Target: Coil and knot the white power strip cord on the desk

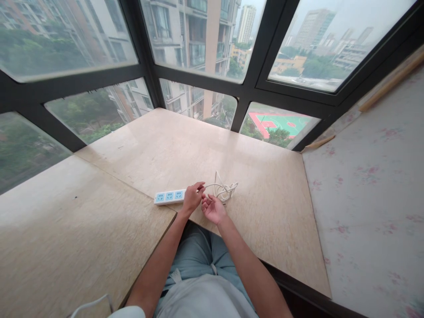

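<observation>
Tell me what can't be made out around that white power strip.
Head view:
- White power strip with blue sockets: right end hidden behind the left hand.
- Bundled white cable: loops too small to trace; no plug distinguishable.
- Left fingers: grip on cable too small to judge.
- White cord: cut off by bottom edge.

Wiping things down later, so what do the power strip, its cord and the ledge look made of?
Power strip: smooth white plastic, pale blue socket faces. Cord: white, likely plastic sheath, bends into loops. Ledge: beige, veined, faintly shiny, probably polished stone.
</observation>
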A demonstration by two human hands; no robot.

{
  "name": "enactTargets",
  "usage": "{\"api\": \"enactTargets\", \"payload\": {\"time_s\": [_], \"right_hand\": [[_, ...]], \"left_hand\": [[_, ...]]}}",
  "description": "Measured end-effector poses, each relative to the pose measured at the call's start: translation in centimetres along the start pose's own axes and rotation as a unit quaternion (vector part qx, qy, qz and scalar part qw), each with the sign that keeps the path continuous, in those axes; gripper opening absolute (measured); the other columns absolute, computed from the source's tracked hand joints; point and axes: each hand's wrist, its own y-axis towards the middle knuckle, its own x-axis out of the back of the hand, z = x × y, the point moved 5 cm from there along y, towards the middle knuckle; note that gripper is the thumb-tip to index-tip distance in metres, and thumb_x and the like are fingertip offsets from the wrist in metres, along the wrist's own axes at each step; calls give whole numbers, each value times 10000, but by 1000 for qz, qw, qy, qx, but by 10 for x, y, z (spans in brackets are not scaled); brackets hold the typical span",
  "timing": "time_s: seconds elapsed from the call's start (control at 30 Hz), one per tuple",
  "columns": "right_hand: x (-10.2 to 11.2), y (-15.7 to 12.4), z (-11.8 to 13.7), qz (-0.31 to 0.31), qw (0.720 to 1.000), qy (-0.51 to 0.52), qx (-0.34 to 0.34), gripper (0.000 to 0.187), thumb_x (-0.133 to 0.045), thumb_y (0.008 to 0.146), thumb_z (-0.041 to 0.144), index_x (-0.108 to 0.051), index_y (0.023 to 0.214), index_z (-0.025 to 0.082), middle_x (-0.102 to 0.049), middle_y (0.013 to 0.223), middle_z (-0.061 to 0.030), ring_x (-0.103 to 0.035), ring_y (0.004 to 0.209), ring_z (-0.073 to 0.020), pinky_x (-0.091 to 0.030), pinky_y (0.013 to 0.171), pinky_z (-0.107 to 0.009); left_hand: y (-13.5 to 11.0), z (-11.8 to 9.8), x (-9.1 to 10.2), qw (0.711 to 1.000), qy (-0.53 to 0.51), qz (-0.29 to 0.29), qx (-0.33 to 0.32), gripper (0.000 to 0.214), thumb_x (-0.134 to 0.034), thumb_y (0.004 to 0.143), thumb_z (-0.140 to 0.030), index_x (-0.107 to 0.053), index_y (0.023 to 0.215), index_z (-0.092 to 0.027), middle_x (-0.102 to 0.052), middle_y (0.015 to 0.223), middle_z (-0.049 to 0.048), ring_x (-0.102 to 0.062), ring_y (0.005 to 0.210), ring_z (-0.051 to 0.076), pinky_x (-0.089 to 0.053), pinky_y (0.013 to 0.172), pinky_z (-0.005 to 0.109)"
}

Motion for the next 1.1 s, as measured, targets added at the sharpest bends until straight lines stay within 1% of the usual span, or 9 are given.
{"api": "enactTargets", "payload": {"time_s": [0.13,0.23,0.37,0.43,0.53,0.67,0.77,0.93,1.1], "right_hand": [[-21,-42,18,58,970,-238,1,192,-616,821,269,-668,937,126,-672,620,5,-516,400,-56,-382,398,-153],[-56,-63,60,83,907,-388,138,299,-686,761,366,-685,948,132,-619,560,24,-457,386,-46,-302,370,-148],[-91,-52,133,0,819,-452,352,293,-646,786,418,-657,944,171,-613,609,32,-485,447,-58,-340,406,-152],[-95,-24,152,-63,768,-552,318,282,-682,769,422,-644,862,158,-650,664,-5,-539,494,-77,-365,427,-159],[-86,20,159,-157,709,-666,171,361,-728,731,470,-615,738,128,-624,550,-42,-568,499,-125,-399,444,-190],[-80,56,139,-119,706,-697,-29,328,-836,610,350,-615,656,112,-597,436,-44,-575,452,-136,-435,423,-200],[-94,61,128,-53,704,-703,-86,243,-847,507,96,-628,612,101,-612,428,-33,-565,406,-116,-447,397,-180],[-134,37,141,-12,706,-708,-9,153,-784,576,33,-662,660,71,-678,537,-81,-611,434,-149,-500,401,-225],[-170,-37,176,107,722,-642,236,246,-769,692,188,-694,900,82,-717,707,-75,-621,508,-118,-498,439,-213]], "left_hand": [[-2,7,-3,1000,1,-2,3,223,-577,826,-163,-669,1026,-196,-735,850,46,-687,802,180,-527,787,316],[-5,9,-4,1000,17,-9,-1,202,-586,832,-179,-673,1014,-199,-738,860,43,-685,805,185,-514,815,335],[-9,5,-2,999,40,-17,-3,190,-603,832,-187,-678,1005,-215,-742,870,34,-683,819,191,-491,854,358],[-11,2,0,999,47,-20,-9,186,-600,837,-190,-684,1000,-221,-744,884,36,-684,837,197,-490,850,359],[-15,-2,1,998,59,-24,-19,185,-594,844,-194,-693,997,-229,-744,920,40,-682,859,203,-493,841,360],[-19,-5,1,997,65,-28,-33,193,-592,851,-192,-696,1009,-230,-742,930,42,-676,867,205,-490,831,359],[-22,-5,1,996,71,-25,-43,185,-589,859,-194,-696,1005,-231,-739,940,44,-670,853,206,-483,820,359],[-26,-2,-1,996,68,-18,-50,171,-571,871,-184,-686,989,-229,-729,943,48,-658,842,200,-479,808,352],[-25,7,0,998,46,-34,-31,202,-550,859,-140,-653,1018,-209,-697,922,44,-645,819,175,-482,798,327]]}}
